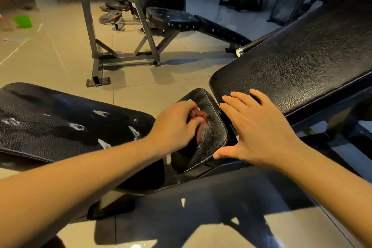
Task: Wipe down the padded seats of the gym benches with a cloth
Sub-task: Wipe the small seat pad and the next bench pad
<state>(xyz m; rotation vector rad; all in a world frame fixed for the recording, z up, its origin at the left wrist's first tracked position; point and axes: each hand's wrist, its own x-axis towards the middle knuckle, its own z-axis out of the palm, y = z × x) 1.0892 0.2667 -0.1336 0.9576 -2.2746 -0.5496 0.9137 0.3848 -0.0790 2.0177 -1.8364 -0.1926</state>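
Head view: your left grip (175, 127) is clenched around a white cloth (191, 101) and pressed on the small black seat pad (213, 127); only scraps of the cloth show past the knuckles and the wrist. Your right grip (259, 129) is released, with its fingers laid flat on the lower edge of the tilted back pad (302, 56) and its thumb against the seat pad's near corner. Left of the seat lies a long black pad (60, 121) with white scuffs. Across the tiled floor (141, 90) stands another bench (175, 18), with weight plates (110, 17) beside it.
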